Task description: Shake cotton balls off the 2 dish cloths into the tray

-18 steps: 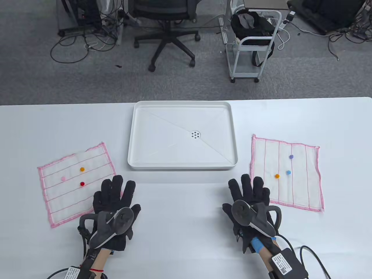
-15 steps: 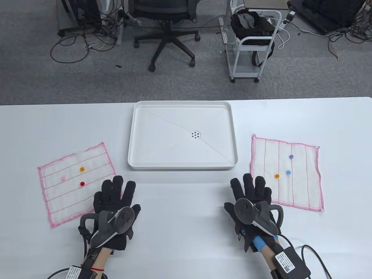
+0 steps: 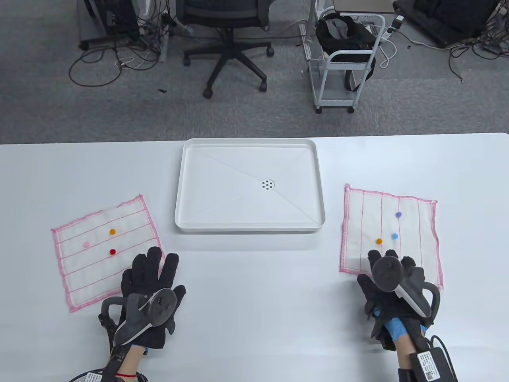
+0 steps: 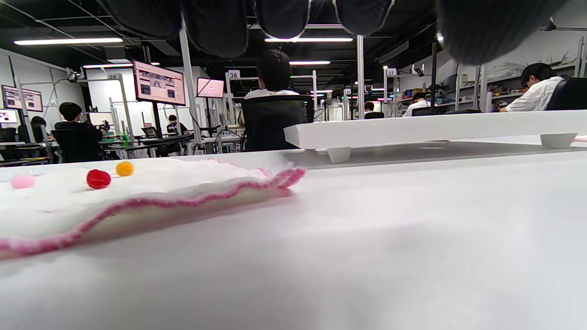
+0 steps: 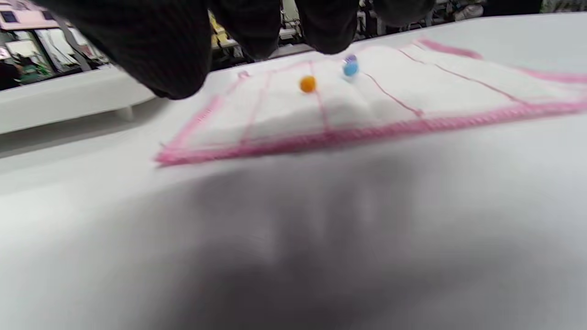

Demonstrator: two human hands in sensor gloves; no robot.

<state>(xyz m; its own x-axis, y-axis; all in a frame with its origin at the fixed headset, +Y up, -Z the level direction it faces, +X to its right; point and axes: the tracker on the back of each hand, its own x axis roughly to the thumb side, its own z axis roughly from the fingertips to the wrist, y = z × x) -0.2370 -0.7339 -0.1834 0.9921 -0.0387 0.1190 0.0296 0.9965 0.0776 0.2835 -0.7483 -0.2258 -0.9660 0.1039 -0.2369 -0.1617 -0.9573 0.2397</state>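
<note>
Two white dish cloths with pink edging lie flat on either side of a white tray (image 3: 179, 199). The left cloth (image 3: 79, 274) carries orange (image 3: 112, 231), pink (image 3: 86, 244) and red (image 3: 112, 251) cotton balls. On the right cloth (image 3: 421, 238) sit purple (image 3: 398, 214), blue (image 3: 394, 236) and orange (image 3: 379, 240) balls. My left hand (image 3: 153, 270) lies with straight fingers over the left cloth's near right corner. My right hand (image 3: 391, 274) hovers over the right cloth's near edge; in the right wrist view its fingers (image 5: 156, 55) hold nothing above the cloth (image 5: 367, 105).
The tray has a drain hole (image 3: 267, 184) at its middle and nothing in it. Beyond the table's far edge stand an office chair (image 3: 234, 47) and a white cart (image 3: 346, 59). In the left wrist view the tray (image 4: 435, 128) stands on small feet behind the cloth (image 4: 183, 201).
My right hand has moved right and toward me, from beside the right cloth to over its near edge. My left hand has shifted slightly left and back.
</note>
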